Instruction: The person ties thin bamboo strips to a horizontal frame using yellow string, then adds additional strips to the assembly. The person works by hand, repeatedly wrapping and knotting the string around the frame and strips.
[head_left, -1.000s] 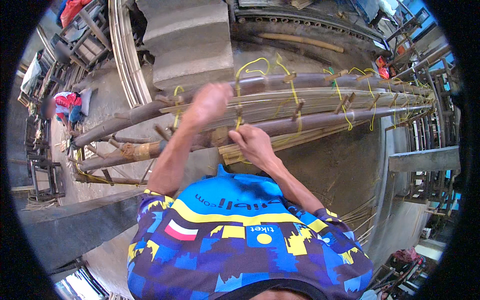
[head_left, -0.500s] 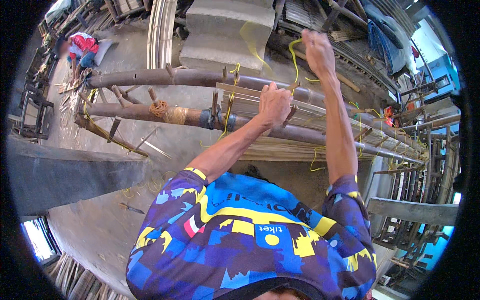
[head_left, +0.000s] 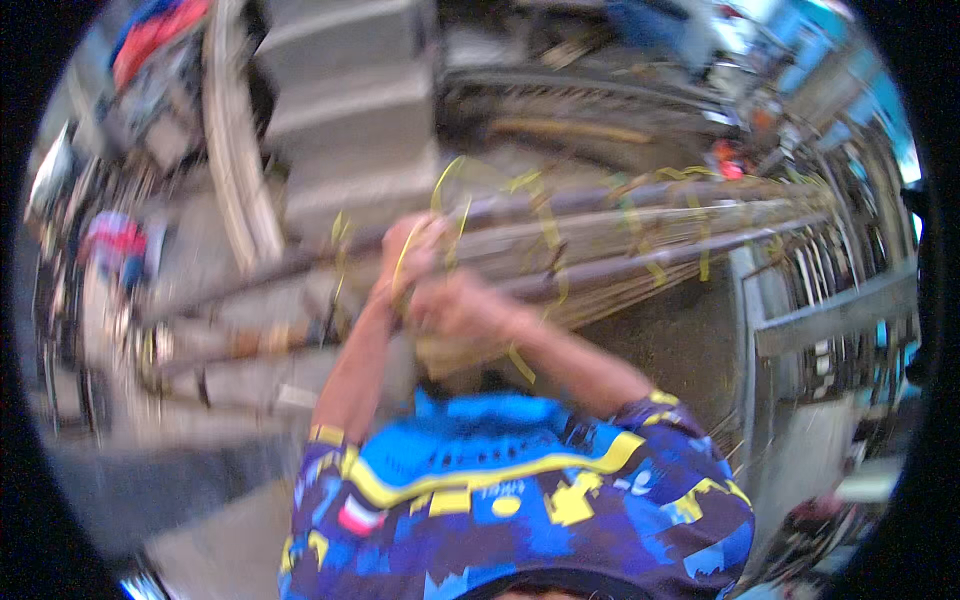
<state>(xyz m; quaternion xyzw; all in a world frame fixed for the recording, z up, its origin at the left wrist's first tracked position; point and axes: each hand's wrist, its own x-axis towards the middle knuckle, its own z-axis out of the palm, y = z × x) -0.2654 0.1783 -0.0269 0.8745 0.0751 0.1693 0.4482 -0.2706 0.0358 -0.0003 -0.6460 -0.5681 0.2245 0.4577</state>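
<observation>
A long bundle of poles and thin cane strips (head_left: 640, 240) is lying crosswise just beyond both hands and stretching far out to their right, with grey concrete steps (head_left: 350, 110) rising well beyond it. The left hand (head_left: 412, 245) is curling shut on a yellow tie strip (head_left: 455, 215) at the bundle, while the right hand (head_left: 455, 310) is sitting just below and beside it. How far the right hand's fingers are closing cannot be told through the blur.

Yellow ties (head_left: 545, 215) (blue-yellow patterned shirt (head_left: 520, 500))
</observation>
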